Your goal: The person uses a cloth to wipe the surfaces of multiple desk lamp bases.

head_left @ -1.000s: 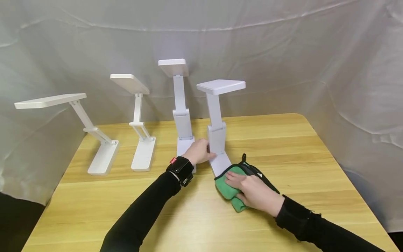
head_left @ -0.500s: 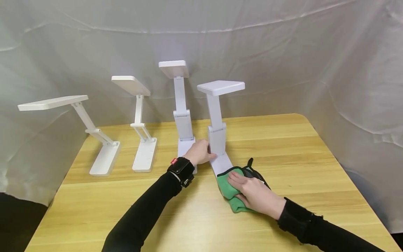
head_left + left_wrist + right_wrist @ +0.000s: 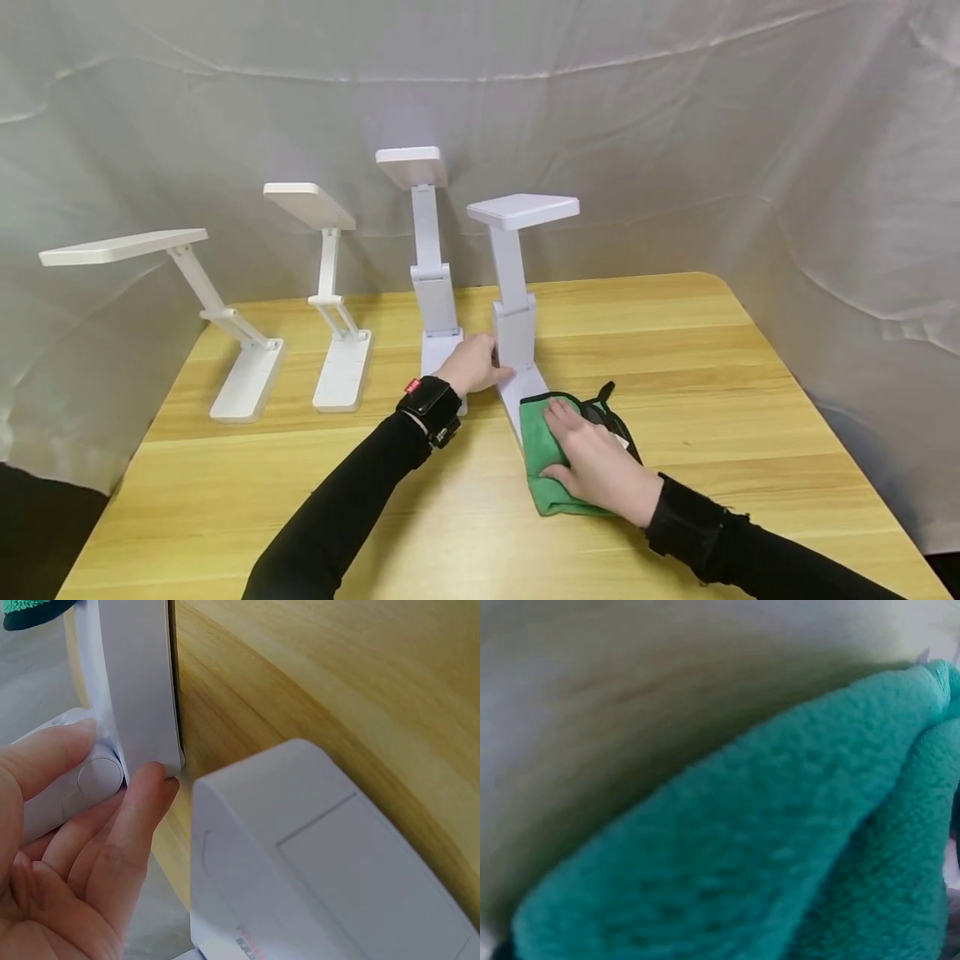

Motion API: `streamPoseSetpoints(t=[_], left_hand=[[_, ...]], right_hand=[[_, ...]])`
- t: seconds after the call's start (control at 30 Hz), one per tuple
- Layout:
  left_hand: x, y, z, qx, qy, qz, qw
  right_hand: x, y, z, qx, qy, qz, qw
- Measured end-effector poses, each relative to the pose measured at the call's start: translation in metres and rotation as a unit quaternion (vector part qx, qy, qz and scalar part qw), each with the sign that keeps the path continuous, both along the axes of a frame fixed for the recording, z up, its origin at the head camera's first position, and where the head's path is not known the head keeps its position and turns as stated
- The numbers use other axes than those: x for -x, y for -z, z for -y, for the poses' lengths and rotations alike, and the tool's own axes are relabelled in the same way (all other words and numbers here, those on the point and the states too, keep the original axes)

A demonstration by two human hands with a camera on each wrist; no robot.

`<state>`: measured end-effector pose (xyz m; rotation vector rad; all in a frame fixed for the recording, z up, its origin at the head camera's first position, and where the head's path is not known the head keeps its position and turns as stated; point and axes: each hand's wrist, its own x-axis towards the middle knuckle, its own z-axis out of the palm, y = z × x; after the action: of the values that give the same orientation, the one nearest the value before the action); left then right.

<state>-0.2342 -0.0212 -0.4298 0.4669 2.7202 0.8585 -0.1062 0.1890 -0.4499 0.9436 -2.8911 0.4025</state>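
Note:
Four white desk lamps stand unfolded on the wooden table. My left hand [image 3: 470,364] holds the rightmost desk lamp [image 3: 515,333] low at its hinge, thumb on one side and fingers on the other, as the left wrist view shows. My right hand [image 3: 600,462] presses a green cloth [image 3: 542,442] with black edging onto the front of that lamp's base, its fingers fairly straight and the thumb apart. Folds of the cloth [image 3: 727,847] fill much of the right wrist view and hide the right fingers there. Part of the base is under the cloth.
Close left of the held lamp stands another lamp [image 3: 437,300], its base partly behind my left hand. Two more lamps, a nearer-centre lamp [image 3: 341,367] and a far-left lamp [image 3: 247,379], stand on the wooden table [image 3: 675,350]. Pale sheeting [image 3: 645,150] hangs behind.
My right hand has slid slightly toward me along the lamp base with the cloth, its fingers straighter and the green side lying flatter. The left hand keeps its hold on the lamp.

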Motion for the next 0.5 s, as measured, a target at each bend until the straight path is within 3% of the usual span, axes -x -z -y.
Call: streamPoseSetpoints(t=[0.27, 0.5], left_hand=[[0.0024, 0.0012, 0.0016, 0.011, -0.004, 0.000, 0.9999], [0.0032, 0.0033, 0.0000, 0.009, 0.000, -0.001, 1.0000]], right_hand=[[-0.0075, 0.0012, -0.0092, 0.021, 0.016, -0.006, 0.9996], [-0.0050, -0.0012, -0.0028, 0.027, 0.039, 0.027, 0.9985]])
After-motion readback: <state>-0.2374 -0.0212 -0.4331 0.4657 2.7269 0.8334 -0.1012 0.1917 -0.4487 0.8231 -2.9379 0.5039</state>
